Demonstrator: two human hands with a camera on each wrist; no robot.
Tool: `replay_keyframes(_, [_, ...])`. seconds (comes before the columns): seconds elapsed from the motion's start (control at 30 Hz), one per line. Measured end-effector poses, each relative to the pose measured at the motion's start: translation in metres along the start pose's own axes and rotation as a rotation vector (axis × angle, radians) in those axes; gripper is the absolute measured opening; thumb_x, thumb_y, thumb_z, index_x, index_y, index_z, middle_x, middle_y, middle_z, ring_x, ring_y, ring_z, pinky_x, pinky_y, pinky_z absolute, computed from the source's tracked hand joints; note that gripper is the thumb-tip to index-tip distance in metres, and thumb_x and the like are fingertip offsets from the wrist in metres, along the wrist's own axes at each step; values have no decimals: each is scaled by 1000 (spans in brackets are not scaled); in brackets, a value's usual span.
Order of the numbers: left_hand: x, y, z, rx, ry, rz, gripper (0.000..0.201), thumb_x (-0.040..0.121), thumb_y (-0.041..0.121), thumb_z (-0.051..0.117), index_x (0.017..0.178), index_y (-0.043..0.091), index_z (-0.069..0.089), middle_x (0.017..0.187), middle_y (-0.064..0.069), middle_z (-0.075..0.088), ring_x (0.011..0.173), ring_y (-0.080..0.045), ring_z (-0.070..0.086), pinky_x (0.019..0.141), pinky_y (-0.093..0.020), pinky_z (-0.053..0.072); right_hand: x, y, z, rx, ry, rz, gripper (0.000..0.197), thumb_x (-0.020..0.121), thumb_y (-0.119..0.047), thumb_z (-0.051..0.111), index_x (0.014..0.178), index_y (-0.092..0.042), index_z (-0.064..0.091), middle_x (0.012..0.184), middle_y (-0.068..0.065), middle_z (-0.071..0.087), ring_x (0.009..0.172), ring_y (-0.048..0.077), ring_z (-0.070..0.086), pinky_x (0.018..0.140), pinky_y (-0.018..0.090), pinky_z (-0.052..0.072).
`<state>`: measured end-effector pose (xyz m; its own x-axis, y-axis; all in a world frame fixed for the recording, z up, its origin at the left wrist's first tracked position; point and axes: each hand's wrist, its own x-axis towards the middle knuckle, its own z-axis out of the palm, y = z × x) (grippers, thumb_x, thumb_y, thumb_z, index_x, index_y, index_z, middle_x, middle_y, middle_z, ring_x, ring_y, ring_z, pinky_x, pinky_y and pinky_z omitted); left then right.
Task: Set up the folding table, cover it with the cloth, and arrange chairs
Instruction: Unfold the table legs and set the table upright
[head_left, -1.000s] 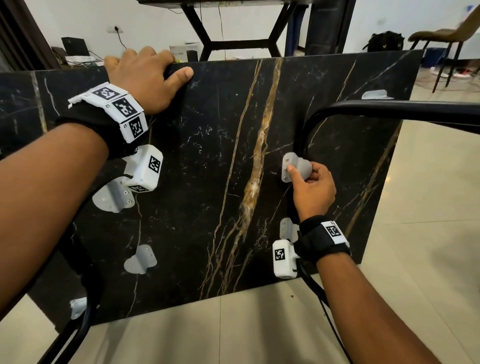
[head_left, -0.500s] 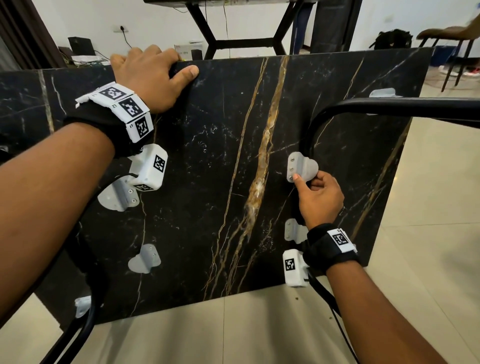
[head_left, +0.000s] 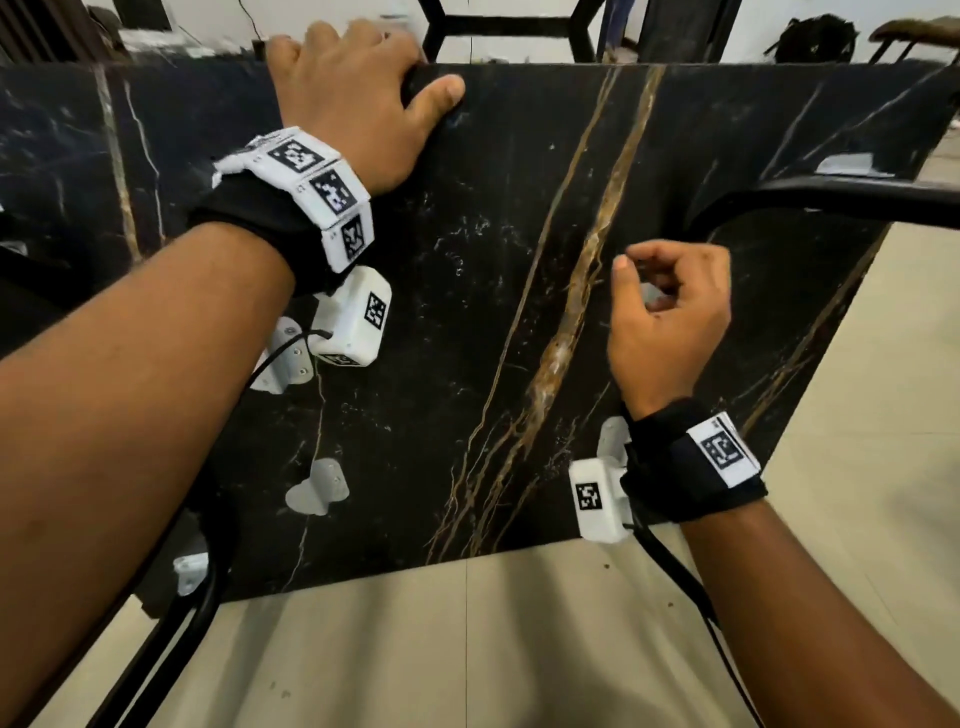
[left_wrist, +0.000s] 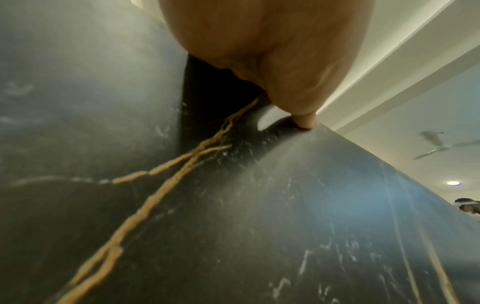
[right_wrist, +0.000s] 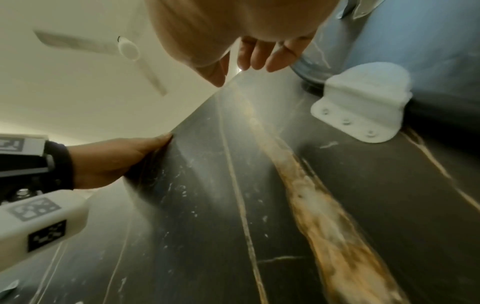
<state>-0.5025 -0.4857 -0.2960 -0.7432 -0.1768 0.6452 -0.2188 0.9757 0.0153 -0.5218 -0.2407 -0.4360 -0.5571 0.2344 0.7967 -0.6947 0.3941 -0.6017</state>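
One leg (head_left: 831, 200) swings out from the upended folding table (head_left: 519, 312); no cloth or placed chairs visible. Left hand (head_left: 353, 98) grips its top edge, while right hand (head_left: 670, 317) hovers loosely curled, empty, beside the leg's bracket (right_wrist: 363, 107).

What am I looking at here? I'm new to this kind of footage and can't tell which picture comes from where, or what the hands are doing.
No machine: a person wears a camera on the head and one on each wrist. The head view looks down at a black marble-patterned folding tabletop standing on edge on the tiled floor, its underside with white plastic brackets facing the person. The left hand has a grip on the top edge, steadying it; the left wrist view shows that thumb pressed to the panel. The right hand holds nothing, its fingers loosely curled just off the panel near a bracket and a black tube leg that has swung out.
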Motion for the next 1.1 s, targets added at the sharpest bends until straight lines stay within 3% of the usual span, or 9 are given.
replay_keyframes(0.07, [-1, 1, -7, -3, -16, -9, 62, 92, 68, 26, 117, 19, 57, 120, -14, 58, 115, -38, 48, 99, -53, 28, 14, -19, 7, -31, -54, -17, 7, 85, -19, 71, 90, -15, 70, 96, 2, 57, 87, 21, 59, 76, 44, 52])
replay_keyframes(0.17, [-4, 5, -16, -36, -83, -20, 59, 92, 66, 27, 120, 23, 56, 121, -9, 58, 118, -35, 47, 98, -52, 28, 46, -52, 11, -164, -125, -96, 23, 80, -23, 72, 100, -13, 71, 104, 9, 61, 97, 23, 57, 88, 27, 44])
replay_keyframes(0.27, [-3, 8, -34, -43, -181, -39, 57, 92, 66, 28, 121, 24, 56, 123, -6, 57, 117, -33, 47, 96, -50, 28, 94, -93, 17, -275, -283, -222, 40, 78, -32, 73, 115, -16, 68, 121, 7, 58, 112, 27, 54, 94, 35, 42])
replay_keyframes(0.37, [-6, 13, -52, -54, -311, -52, 52, 92, 63, 35, 120, 24, 54, 122, -4, 55, 117, -32, 46, 95, -49, 29, 139, -118, 25, -360, -592, -314, 49, 77, -43, 67, 122, -24, 64, 129, 0, 57, 122, 25, 51, 101, 48, 40])
replay_keyframes(0.5, [-11, 16, -76, -86, -485, -34, 45, 89, 51, 52, 125, 24, 49, 124, -1, 51, 118, -29, 44, 97, -48, 28, 169, -132, 42, -424, -1168, -152, 46, 76, -58, 64, 114, -32, 66, 104, -2, 72, 101, 24, 66, 86, 39, 51])
replay_keyframes(0.73, [-1, 4, -123, -323, -850, -101, 75, 88, 42, 60, 151, 21, 26, 150, -4, 39, 142, -27, 29, 117, -44, 10, 170, -140, 42, -641, -1331, -120, 52, 80, -79, 49, 97, -33, 66, 87, -8, 68, 90, 24, 62, 84, 42, 37])
replay_keyframes(0.87, [-44, -9, -171, -607, -690, -312, 68, 88, 32, 57, 149, 12, 35, 149, -12, 40, 143, -34, 26, 118, -49, 21, 171, -148, 36, -720, -1425, -95, 47, 83, -77, 49, 97, -33, 61, 88, -6, 61, 94, 28, 59, 83, 42, 34])
replay_keyframes(0.97, [-99, -38, -208, -432, -588, -408, 67, 81, 31, 63, 143, 12, 43, 142, -14, 44, 138, -35, 34, 111, -56, 33, 175, -153, 35, -723, -1497, -61, 41, 86, -72, 51, 97, -35, 60, 92, -5, 63, 98, 29, 59, 85, 42, 34])
replay_keyframes(1.1, [-158, -89, -239, -112, -645, -517, 71, 76, 28, 72, 140, 15, 45, 144, -14, 41, 139, -35, 31, 110, -60, 30, 179, -152, 38, -734, -1535, -37, 40, 88, -69, 53, 103, -32, 61, 102, -1, 66, 103, 30, 58, 89, 44, 34])
